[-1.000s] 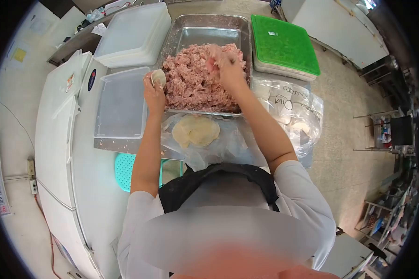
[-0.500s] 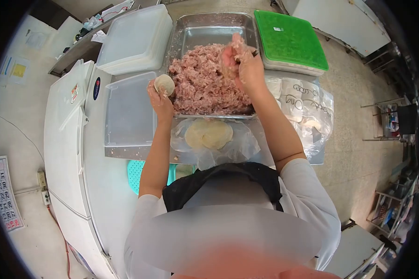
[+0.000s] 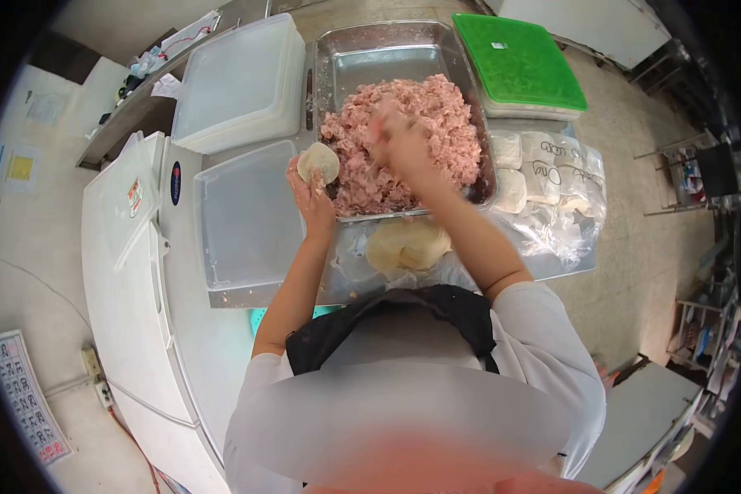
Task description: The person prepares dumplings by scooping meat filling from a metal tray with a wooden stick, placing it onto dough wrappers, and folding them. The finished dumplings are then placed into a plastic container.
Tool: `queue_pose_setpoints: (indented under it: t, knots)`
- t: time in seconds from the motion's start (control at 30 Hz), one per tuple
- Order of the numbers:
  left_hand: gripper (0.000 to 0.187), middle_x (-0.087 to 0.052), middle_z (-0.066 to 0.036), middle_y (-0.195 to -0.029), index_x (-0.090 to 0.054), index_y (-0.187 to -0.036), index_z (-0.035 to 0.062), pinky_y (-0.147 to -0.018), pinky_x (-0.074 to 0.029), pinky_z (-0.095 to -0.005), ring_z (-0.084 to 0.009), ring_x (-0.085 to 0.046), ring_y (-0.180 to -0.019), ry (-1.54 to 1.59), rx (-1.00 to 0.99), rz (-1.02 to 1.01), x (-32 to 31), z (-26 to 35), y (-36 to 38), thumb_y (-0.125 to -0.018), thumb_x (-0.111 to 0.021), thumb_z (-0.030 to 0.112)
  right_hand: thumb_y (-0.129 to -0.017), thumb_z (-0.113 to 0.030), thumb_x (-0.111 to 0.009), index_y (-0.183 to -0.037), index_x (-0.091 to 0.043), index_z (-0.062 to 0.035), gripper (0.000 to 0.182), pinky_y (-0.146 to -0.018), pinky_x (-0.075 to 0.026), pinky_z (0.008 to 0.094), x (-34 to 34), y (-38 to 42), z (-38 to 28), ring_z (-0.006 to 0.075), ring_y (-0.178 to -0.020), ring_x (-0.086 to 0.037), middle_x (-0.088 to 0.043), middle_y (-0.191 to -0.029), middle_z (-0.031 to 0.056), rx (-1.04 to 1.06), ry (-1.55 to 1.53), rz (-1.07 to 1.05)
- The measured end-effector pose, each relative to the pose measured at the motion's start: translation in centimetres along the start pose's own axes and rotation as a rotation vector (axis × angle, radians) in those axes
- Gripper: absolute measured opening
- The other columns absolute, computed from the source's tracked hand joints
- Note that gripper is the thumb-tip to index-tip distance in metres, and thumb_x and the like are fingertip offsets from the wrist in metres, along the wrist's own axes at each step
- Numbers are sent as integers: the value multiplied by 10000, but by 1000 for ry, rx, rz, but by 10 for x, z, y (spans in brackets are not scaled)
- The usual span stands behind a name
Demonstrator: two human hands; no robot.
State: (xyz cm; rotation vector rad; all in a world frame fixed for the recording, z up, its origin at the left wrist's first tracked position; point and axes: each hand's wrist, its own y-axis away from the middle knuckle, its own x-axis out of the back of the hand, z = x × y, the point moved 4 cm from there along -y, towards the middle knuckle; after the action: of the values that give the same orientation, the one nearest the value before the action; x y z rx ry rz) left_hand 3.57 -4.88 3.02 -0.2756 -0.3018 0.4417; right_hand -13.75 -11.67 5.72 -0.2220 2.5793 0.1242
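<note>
Since the earlier frame, the right hand (image 3: 402, 140) has swung from the right side of the meat back to its middle, while the left hand (image 3: 311, 198) stays by the tray's near-left corner.

Head view, with clock directions taken from the centre of the metal tray (image 3: 370, 30) and 12 pointing away from the person: the left hand, at 8 o'clock, pinches a round wrapper (image 3: 319, 163) at its near edge, bits of meat on the fingers. Its other hand is at the centre, over or in the minced meat (image 3: 449, 115); its fingers are blurred, so whether they are spread or closed cannot be told. The meat fills the tray's nearer part.

More wrappers (image 3: 403, 244) lie overlapping on a plastic sheet (image 3: 351, 265) at 6 o'clock, just beside the tray. At 4 o'clock lies a clear bag (image 3: 552, 177) with handwriting; at 2, a green lid (image 3: 523, 66) tops a container. Stacked white boxes (image 3: 235, 82) stand near 10, and a translucent container (image 3: 247, 218) at 8, beyond the left hand. All rest on the table (image 3: 247, 296).
</note>
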Motion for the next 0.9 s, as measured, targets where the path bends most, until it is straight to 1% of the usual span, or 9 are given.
queue_pose_setpoints:
  t: [0.13,0.27,0.37,0.4,0.53,0.6,0.7,0.83,0.9]
  knots:
    - [430,-388,-181,-1316,-393,-1328,-14,-1055,-313,-391,-321,-398,-1228,20,-7,-47,4,-3,-2,-980,-469,226,-912,-550,-534,-704,-581,-105,494,-409,-320,242,-35,10,-4,97,-450,-442,-528,-589,-1,7,232,235]
    - [469,-345,-180,-1319,-314,-1376,-23,-1045,-315,-371,-292,-387,-1231,2,-12,-58,9,-5,-4,-971,-466,158,-911,-529,-547,-696,-582,-80,499,-406,-347,248,-25,-22,-95,114,-459,-470,-509,-566,9,169,274,-9]
    - [453,-351,-186,-1336,-339,-1358,-8,-1085,-258,-412,-326,-338,-1271,128,3,-76,7,-12,-5,-987,-447,229,-913,-498,-565,-653,-568,-78,494,-377,-287,257,-17,-40,-65,117,-418,-421,-481,-536,5,318,153,333]
    - [453,-351,-186,-1336,-339,-1358,-8,-1085,-258,-412,-326,-338,-1271,138,6,-85,7,-13,-3,-987,-447,229,-910,-461,-593,-618,-558,-81,481,-365,-250,260,2,-52,-20,115,-393,-387,-464,-516,-1,161,-95,350]
    - [438,-365,-180,-1322,-344,-1351,-9,-1068,-286,-392,-305,-373,-1246,188,32,-100,4,-7,-6,-981,-454,200,-914,-462,-588,-616,-559,-72,491,-366,-246,260,-13,-18,-5,106,-393,-383,-460,-510,-2,230,72,496]
    - [435,-373,-178,-1316,-345,-1349,-10,-1061,-296,-387,-298,-386,-1236,245,68,-93,-1,-3,-12,-977,-462,182,-925,-543,-516,-591,-532,-76,575,-455,-363,241,-48,-13,-42,85,-494,-477,-526,-587,4,40,432,132]
    - [429,-394,-175,-1299,-349,-1346,-9,-1049,-311,-378,-288,-411,-1214,261,91,-79,-3,-5,-14,-966,-476,142,-913,-551,-535,-578,-545,-69,587,-444,-333,245,-55,-14,-110,81,-480,-459,-512,-574,-3,269,374,131]
    - [426,-403,-175,-1296,-354,-1346,-3,-1053,-308,-380,-294,-415,-1215,158,-22,-87,-3,-4,-8,-958,-481,119,-916,-543,-537,-577,-569,-63,588,-437,-331,244,-18,-22,-80,85,-448,-444,-499,-545,-7,323,484,288]
    - [422,-401,-177,-1302,-355,-1346,-1,-1055,-305,-380,-301,-415,-1217,86,-100,-84,-9,5,-13,-960,-476,123,-918,-549,-528,-591,-586,-62,589,-453,-337,255,-6,-20,-45,87,-486,-454,-498,-543,-5,250,254,252]
